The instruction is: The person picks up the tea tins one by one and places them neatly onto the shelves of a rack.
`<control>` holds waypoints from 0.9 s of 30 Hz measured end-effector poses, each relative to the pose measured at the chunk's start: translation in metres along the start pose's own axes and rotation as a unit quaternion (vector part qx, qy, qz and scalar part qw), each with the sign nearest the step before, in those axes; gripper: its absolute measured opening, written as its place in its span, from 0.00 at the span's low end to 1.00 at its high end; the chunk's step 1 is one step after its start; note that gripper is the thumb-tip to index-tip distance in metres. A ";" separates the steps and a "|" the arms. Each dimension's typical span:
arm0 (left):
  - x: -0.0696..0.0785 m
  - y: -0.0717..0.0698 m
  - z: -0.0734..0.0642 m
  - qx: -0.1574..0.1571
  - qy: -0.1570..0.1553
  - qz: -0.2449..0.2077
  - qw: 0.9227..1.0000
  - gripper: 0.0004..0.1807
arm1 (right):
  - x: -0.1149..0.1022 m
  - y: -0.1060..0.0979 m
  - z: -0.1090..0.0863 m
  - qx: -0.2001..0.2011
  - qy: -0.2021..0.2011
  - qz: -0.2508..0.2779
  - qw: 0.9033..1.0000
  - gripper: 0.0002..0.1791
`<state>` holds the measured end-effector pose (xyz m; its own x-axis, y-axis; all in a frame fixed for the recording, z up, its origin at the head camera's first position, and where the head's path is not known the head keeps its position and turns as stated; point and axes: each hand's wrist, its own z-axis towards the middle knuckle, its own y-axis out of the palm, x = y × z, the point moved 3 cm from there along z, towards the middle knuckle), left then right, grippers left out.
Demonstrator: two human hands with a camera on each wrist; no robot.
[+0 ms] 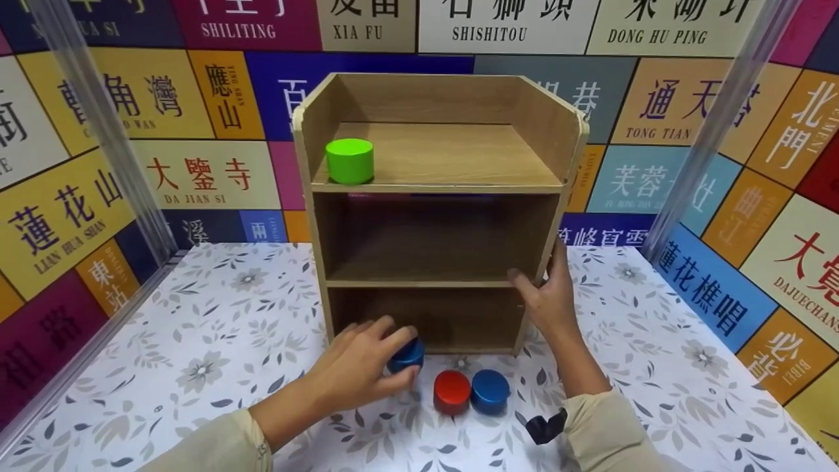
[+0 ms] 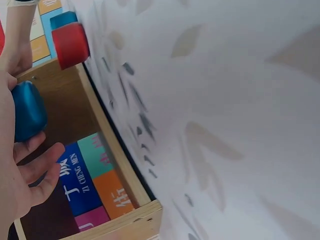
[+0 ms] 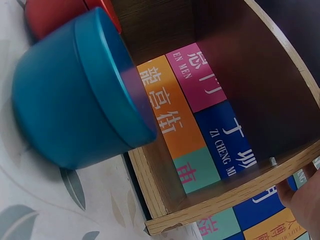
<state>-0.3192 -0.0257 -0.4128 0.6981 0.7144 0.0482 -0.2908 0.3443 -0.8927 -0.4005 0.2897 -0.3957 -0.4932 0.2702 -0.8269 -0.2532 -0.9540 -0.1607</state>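
My left hand (image 1: 357,367) holds a small blue tin (image 1: 408,357) between thumb and fingers, in front of the lowest compartment of a wooden shelf unit (image 1: 432,189). In the left wrist view this blue tin (image 2: 29,111) sits against the palm side, apart from the tabletop. The right hand (image 1: 556,301) grips the unit's right side panel, thumb at the front and the other fingers partly hidden behind it. A red tin (image 1: 451,392) and a second blue tin (image 1: 490,391) stand side by side on the table. On the top shelf, at the left front, is a green tin (image 1: 350,160).
A white tablecloth (image 1: 216,328) with grey leaf prints covers the table. Colourful panels with place names (image 1: 196,174) form the walls behind and beside it. Clear upright posts (image 1: 714,124) stand at the corners. A black strap piece (image 1: 546,427) hangs by the right sleeve.
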 end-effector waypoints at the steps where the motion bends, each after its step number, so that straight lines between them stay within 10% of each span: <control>1: -0.001 -0.002 0.001 0.009 0.001 0.003 1.000 0.27 | 0.000 0.000 0.001 0.001 -0.001 0.000 1.000 0.47; 27: 0.001 -0.031 0.036 0.080 -0.048 -0.048 0.994 0.25 | 0.001 0.000 0.000 -0.003 0.003 -0.003 1.000 0.48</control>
<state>-0.3328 -0.0137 -0.3696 0.6644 0.7254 0.1800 -0.3315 0.5019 -0.7989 -0.4004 0.2902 -0.3966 -0.4875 0.2746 -0.8288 -0.2500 -0.9534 -0.1689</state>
